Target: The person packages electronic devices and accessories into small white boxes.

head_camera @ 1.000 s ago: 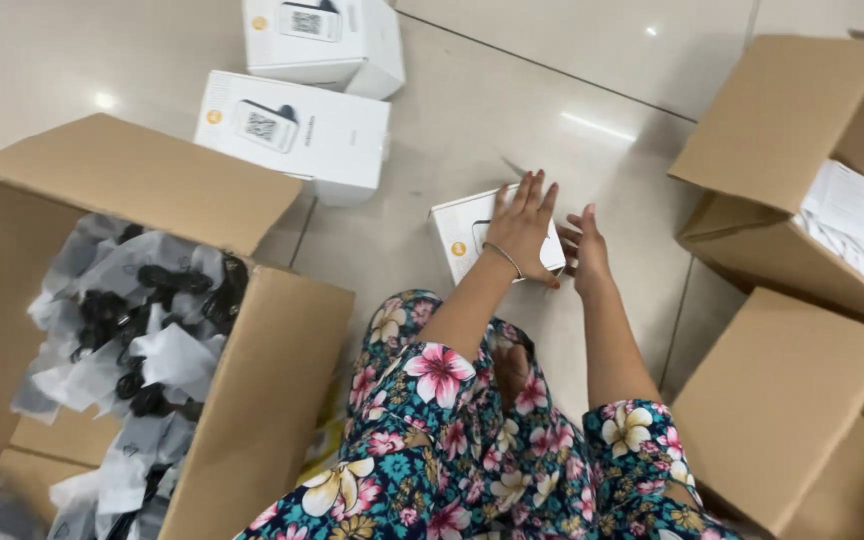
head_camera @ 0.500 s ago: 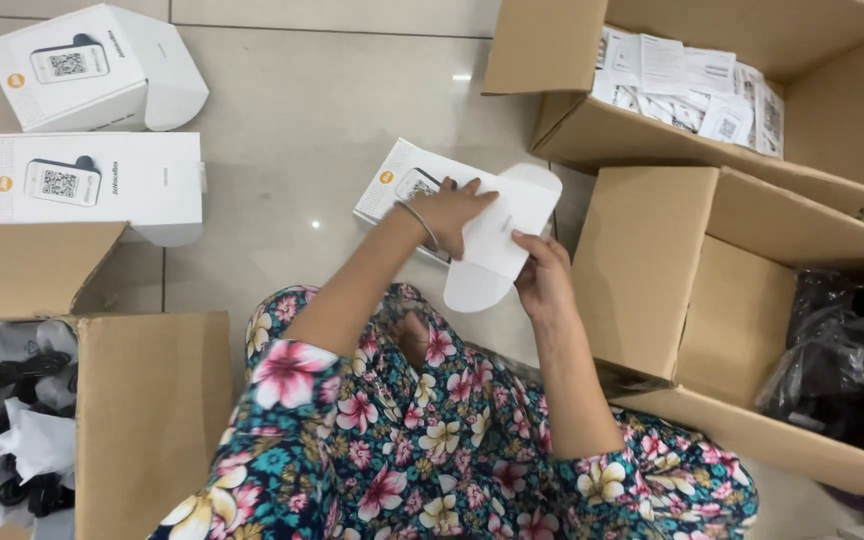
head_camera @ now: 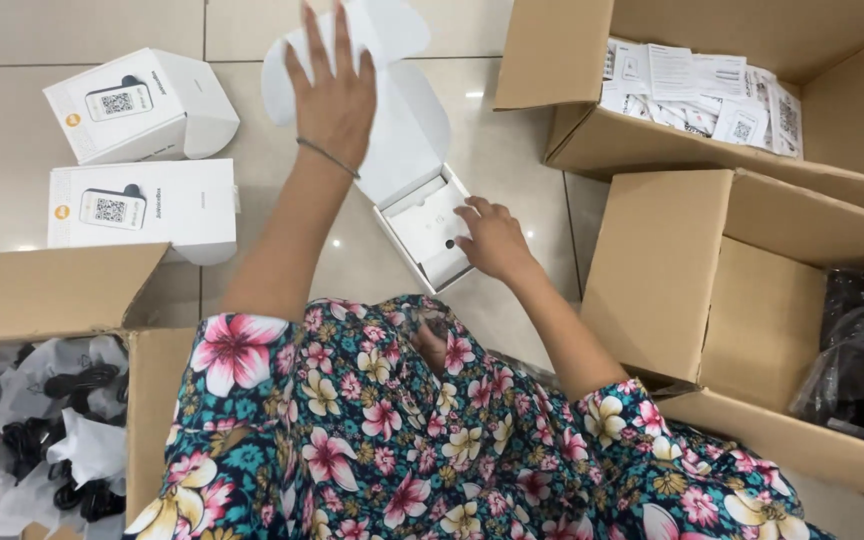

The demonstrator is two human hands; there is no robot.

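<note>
Open white box (head_camera: 430, 225) centre; two closed white boxes (head_camera: 142, 205) left.

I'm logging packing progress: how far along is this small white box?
Done: the small white box lies on the floor with its lid flap swung open. In hand: the left hand presses the flap back while the right hand rests on the white insert inside. Left: the box is not closed; two similar white boxes sit beside it.

A white open box (head_camera: 422, 215) with a white lid flap (head_camera: 402, 110) is seen on the pale beige floor tiles (head_camera: 12, 200). Two white closed boxes (head_camera: 142, 205) are marked with small orange dots. Brown cardboard cartons (head_camera: 712, 290) are shown, and the clothing (head_camera: 402, 430) is patterned with pink, white and yellow flowers on dark teal.
</note>
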